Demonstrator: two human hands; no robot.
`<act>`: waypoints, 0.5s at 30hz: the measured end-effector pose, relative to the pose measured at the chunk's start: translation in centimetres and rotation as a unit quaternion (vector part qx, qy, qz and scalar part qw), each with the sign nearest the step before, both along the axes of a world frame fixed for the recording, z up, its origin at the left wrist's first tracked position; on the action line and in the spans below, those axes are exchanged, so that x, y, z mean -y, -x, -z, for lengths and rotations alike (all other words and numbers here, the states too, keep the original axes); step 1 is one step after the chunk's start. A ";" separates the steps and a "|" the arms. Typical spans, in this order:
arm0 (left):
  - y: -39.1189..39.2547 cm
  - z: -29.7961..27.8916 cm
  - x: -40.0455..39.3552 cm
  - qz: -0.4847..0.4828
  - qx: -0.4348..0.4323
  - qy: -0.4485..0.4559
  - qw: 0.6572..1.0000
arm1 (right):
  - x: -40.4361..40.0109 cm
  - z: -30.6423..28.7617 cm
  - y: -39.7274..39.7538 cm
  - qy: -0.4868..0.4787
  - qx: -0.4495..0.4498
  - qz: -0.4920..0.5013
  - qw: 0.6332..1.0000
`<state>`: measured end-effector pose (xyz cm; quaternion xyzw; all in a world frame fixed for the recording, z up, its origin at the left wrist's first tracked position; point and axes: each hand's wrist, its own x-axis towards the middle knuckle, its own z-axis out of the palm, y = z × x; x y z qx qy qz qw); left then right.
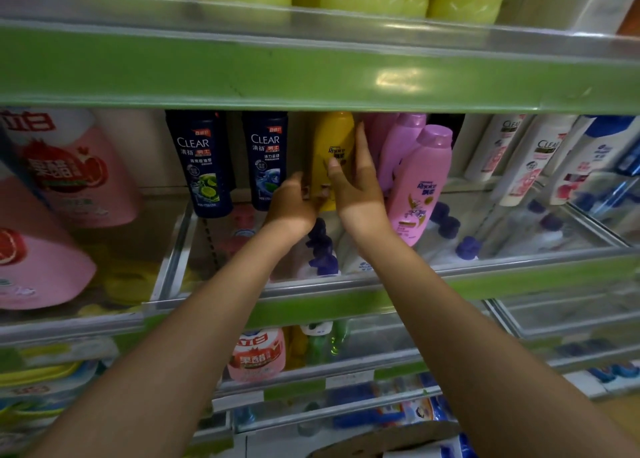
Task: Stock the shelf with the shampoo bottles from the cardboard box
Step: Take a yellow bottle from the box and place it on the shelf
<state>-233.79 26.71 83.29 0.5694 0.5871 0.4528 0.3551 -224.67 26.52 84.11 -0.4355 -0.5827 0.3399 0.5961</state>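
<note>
A yellow Rejoice shampoo bottle [330,142] stands upright on the middle shelf [519,277], between two dark blue Clear bottles [265,160] and several pink Rejoice bottles [420,184]. My left hand [294,201] grips the yellow bottle at its lower left. My right hand [355,177] wraps its right side, fingers up along the bottle. A curved edge of the cardboard box [388,440] shows at the bottom of the view; its contents are hidden.
White Clear and other bottles [530,156] fill the shelf's right side, pink detergent refill bags [69,173] the left. The green upper shelf edge [311,77] hangs low over the bottle tops. Clear plastic fences front each shelf. Lower shelves hold more products.
</note>
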 end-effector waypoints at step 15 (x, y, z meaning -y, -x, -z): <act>-1.9 -5.1 13.7 -0.038 -0.026 -0.014 0.999 | 12.6 -5.4 -4.8 0.061 0.015 -0.074 0.995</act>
